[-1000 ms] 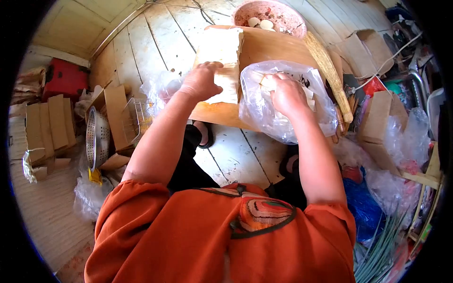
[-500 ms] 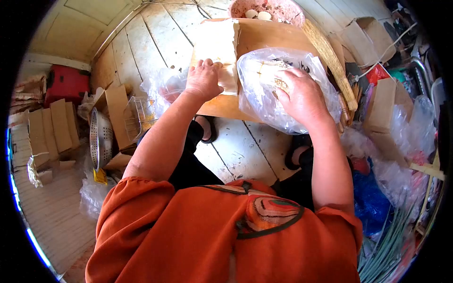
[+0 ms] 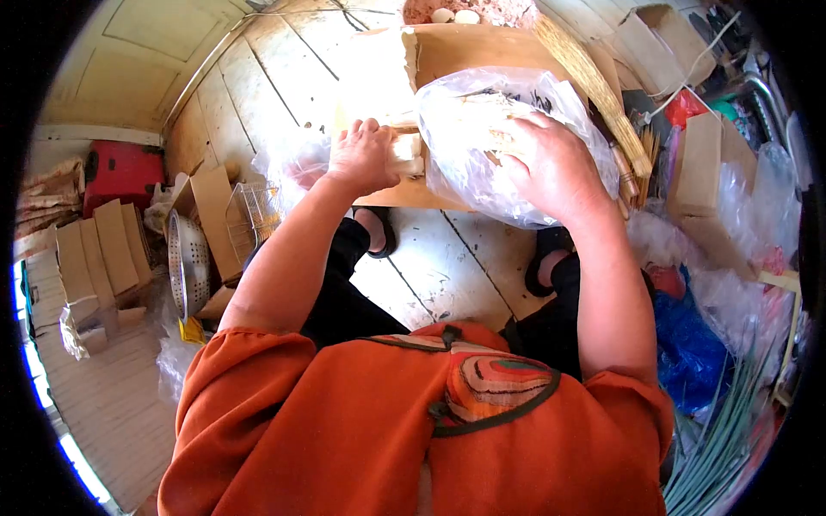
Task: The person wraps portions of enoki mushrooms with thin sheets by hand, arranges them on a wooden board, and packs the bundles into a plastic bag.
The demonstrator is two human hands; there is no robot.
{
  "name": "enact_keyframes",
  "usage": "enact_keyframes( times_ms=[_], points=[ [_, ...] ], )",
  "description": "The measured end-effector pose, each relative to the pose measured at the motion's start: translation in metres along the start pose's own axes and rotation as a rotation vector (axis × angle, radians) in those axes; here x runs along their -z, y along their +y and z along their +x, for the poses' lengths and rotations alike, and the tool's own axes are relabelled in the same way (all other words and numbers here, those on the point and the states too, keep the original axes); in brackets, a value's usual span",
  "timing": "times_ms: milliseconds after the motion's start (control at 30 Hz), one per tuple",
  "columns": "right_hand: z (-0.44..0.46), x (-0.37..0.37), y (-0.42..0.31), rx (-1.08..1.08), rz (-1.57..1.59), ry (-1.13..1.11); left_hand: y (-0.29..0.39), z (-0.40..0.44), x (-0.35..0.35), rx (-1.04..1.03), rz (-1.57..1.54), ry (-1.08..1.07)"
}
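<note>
A pale, thin sheet (image 3: 374, 73) with a ragged right edge lies on a wooden board (image 3: 469, 47). Its near end is rolled up. My left hand (image 3: 366, 157) is closed over this roll (image 3: 406, 155), which sticks out to the right of the fingers. To the right, a clear plastic bag (image 3: 456, 176) lies open on the board with pale strips (image 3: 482, 129) and some dark bits inside. My right hand (image 3: 551, 163) is at the bag's mouth, its fingers curled over the pale strips. The fingertips are partly hidden.
A pink basin (image 3: 508, 13) with eggshells stands beyond the board. A straw bundle (image 3: 594, 95) lies along the board's right side. Left are a metal colander (image 3: 188, 262), a wire basket (image 3: 254, 213) and a red box (image 3: 123, 176). Cardboard, plastic bags and green stalks (image 3: 723, 439) crowd the right.
The sheet's near end is now rolled under my left hand, where it lay flatter before. My right hand stays at the bag among the pale strips. The view has shifted slightly.
</note>
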State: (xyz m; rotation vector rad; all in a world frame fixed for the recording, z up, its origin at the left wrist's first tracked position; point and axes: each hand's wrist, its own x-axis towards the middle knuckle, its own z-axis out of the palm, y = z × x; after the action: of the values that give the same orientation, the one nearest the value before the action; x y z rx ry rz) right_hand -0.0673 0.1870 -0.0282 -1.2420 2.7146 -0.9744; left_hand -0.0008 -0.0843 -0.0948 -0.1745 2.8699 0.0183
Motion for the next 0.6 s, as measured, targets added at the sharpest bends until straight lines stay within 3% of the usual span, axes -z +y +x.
enact_keyframes(
  times_ms=[100,200,300,600],
  points=[
    [-0.001,0.003,-0.003,-0.026,-0.007,-0.037,0.001,-0.005,0.0,-0.025,0.021,-0.081],
    [-0.004,0.002,-0.003,0.011,-0.013,-0.011,-0.003,-0.006,-0.009,-0.094,-0.004,0.027],
    [-0.004,-0.001,0.0,-0.012,-0.036,-0.053,-0.004,-0.003,-0.011,-0.092,-0.082,-0.063],
    [-0.005,-0.005,-0.003,-0.069,-0.072,-0.154,-0.012,0.009,-0.033,-0.188,-0.117,0.058]
  ],
)
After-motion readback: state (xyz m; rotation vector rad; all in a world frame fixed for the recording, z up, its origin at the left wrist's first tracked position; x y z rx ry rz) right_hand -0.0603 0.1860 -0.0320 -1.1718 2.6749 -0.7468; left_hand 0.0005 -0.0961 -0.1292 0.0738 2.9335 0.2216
